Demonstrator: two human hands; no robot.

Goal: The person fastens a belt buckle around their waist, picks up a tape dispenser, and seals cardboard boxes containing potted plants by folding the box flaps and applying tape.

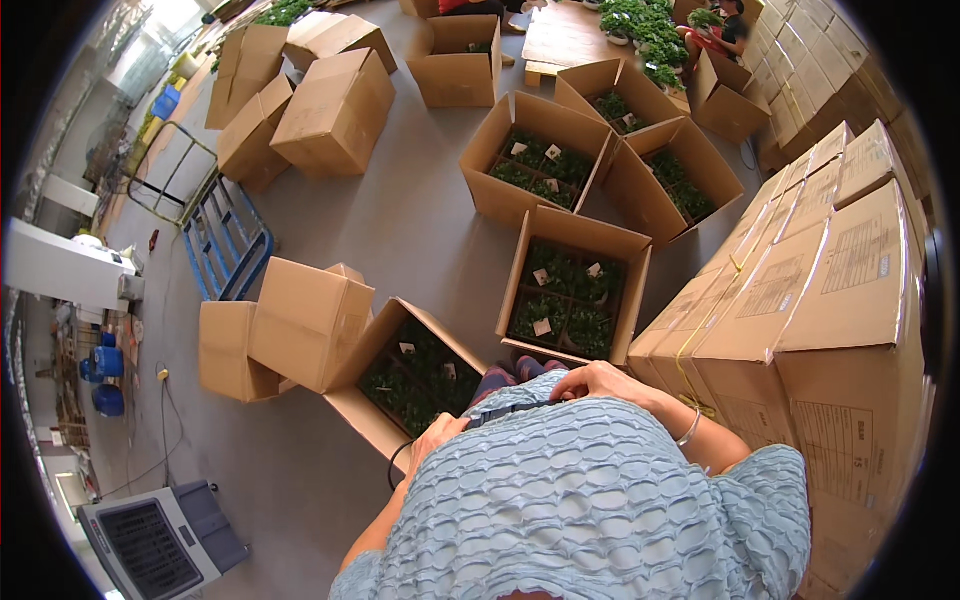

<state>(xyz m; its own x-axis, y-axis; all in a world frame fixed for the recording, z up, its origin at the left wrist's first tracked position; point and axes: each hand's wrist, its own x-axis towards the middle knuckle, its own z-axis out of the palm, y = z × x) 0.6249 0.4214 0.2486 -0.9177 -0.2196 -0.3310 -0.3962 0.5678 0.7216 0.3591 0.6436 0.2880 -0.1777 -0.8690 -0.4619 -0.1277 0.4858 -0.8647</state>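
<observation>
Five open cartons filled with leafy plants are being shown across a grey floor, with three white tags being displayed in the middle near one. Four brown boxes are being grouped at the upper left and two nearer boxes below, part of a third being hidden behind them; one blue trolley is being seen between the groups. At right, a stack of cartons is being bound with yellow cord, while two people are being partly glimpsed at the top edge. At the waist, against a pale blue top, one dark strap is being handled by two bare hands. The left hand is being placed at its left end, back upward, beside an open carton; the right hand is being bent inward at its right end, fingers curled, a silvery bangle being worn on that wrist. The hands are being held apart; whether either is being clamped on the strap cannot be told
</observation>
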